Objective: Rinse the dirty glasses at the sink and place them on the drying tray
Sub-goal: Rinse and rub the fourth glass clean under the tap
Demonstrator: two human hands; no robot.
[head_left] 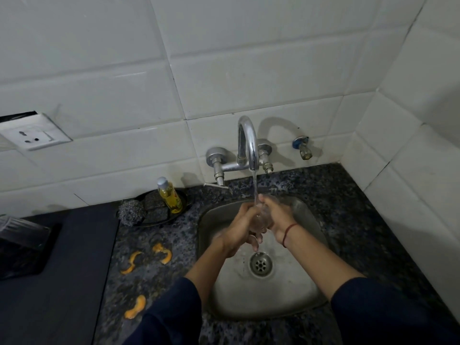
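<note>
Rinsing glass (261,218) under tap (249,143) stream, my left hand (237,229) and right hand (277,215) both curled round it, above sink (298,282). Rinse underway, I'd say; placing on tray (37,265), far left of my grip, not yet done.

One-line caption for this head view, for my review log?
Left hand and right hand hold a clear glass under the running tap over the steel sink.

Two hands (239,227) (276,215), one glass (260,220), one tap (247,143), one sink (286,295), one soap bottle (170,196), one steel scrubber (132,211), one wall socket (34,136) far left, three orange peels (130,262) (163,252) (135,310) near left.
</note>
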